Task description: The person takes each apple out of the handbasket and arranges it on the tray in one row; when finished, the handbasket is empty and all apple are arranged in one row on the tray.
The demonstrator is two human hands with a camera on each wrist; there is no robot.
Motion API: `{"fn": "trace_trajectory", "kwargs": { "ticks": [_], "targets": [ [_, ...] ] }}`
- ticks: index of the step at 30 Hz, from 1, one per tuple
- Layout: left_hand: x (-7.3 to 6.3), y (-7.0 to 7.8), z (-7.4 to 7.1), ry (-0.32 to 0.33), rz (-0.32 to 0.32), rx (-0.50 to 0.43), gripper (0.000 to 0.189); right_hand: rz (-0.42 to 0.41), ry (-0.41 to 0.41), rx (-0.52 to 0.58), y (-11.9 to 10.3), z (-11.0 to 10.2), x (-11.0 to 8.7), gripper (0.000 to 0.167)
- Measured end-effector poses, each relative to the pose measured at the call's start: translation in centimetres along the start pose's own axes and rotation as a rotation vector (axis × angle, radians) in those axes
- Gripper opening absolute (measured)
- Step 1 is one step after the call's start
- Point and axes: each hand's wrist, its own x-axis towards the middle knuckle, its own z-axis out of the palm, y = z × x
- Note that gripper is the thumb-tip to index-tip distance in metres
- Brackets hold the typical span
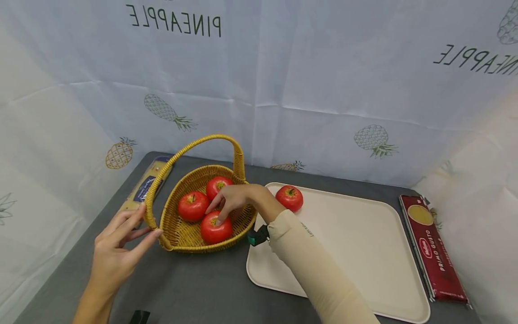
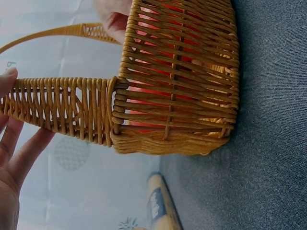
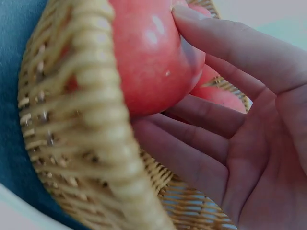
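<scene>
Beside a cream tray, a wicker basket holds at least 3 red apples; the left hand pinches its handle, and a loosened pinch might let it tip. Inside, the right hand clasps the nearest apple, whose smooth, rounded skin could slip free.

On the surface, the wicker basket stands left, the tray just beside it on the right. In the basket lie a far apple, a left apple and a near apple, the right hand at the last. The left hand is at the left foot of the basket handle. Another apple lies on the tray's far left corner. Right of the tray is a Primo Gusto packet; left of the basket, another packet.
</scene>
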Motion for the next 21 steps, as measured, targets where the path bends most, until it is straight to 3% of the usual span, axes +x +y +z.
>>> {"fn": "trace_trajectory", "kwargs": {
  "ticks": [4, 10, 21],
  "targets": [
    [-0.02, -0.03, 0.00, 0.007, 0.008, -0.011, 0.058, 0.015, 0.002, 0.024, 0.20, -0.20, -0.31, 0.047],
    [-0.04, -0.08, 0.05, -0.001, 0.012, -0.019, 0.058, -0.024, -0.009, -0.066, 0.23, -0.01, -0.02, 0.048],
    [-0.04, -0.08, -0.08, 0.002, 0.004, -0.012, 0.058, -0.010, -0.054, -0.154, 0.14, -0.03, 0.18, 0.063]
  ]
}}
